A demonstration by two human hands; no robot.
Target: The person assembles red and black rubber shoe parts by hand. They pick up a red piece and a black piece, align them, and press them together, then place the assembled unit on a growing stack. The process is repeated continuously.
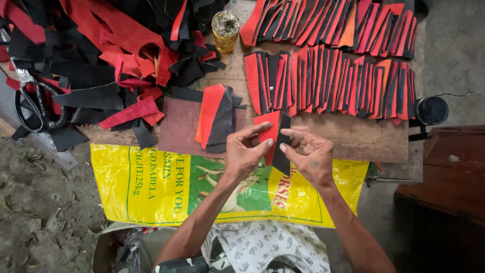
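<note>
Red-and-black leather piece [273, 137] pinched between both hands, left [244, 151] and right [310, 154], near glue-filled jar [225, 31].

The hands [278, 151] sit over the near edge of the counter [353, 139], where a bare strip of wood runs to the right, the widest open lane. Far of that strip, two overlapping rows of red and black pieces [333, 83] block the right half up to the far edge. To the left, a small stack of cut pieces [214, 119] lies on a dark mat [177, 129], just beside the hands. Further left a loose heap of scraps [101, 60] covers the counter, with scissors [33, 98] lying at its left edge. A yellow jar [225, 31] stands in the narrow gap between heap and rows. Near, the yellow sack [151, 182] lies flat and open.
</note>
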